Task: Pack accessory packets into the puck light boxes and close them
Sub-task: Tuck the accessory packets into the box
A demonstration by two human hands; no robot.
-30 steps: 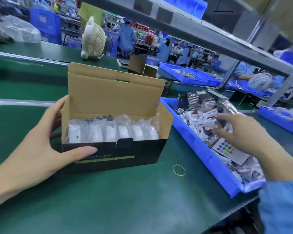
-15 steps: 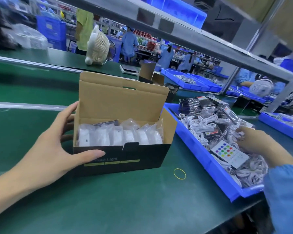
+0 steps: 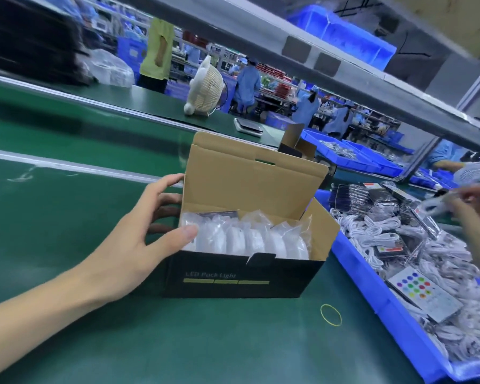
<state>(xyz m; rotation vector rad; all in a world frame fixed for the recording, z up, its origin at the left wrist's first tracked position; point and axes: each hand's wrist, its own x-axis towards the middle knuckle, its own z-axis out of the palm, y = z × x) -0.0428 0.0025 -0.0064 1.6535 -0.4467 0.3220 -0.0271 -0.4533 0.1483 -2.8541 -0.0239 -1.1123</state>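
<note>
An open puck light box [image 3: 241,275], black outside with its brown lid flap standing up, sits on the green table. Several white puck lights in clear bags [image 3: 244,239] fill it. My left hand [image 3: 139,239] grips the box's left end, thumb over the front rim and fingers behind. My right hand [image 3: 474,214] is raised above the blue bin [image 3: 372,289] of accessory packets and pinches a blurred white cable packet [image 3: 434,205]. A remote with coloured buttons [image 3: 424,295] lies in the bin.
A yellow rubber band [image 3: 331,315] lies on the table in front of the box. A white fan [image 3: 205,87] and a scale [image 3: 248,127] stand beyond. More blue bins [image 3: 352,153] sit behind, under a metal shelf. Other workers stand in the background.
My right hand has come up out of the bin with a white cable packet. My left thumb has shifted from the box's front face up onto its rim.
</note>
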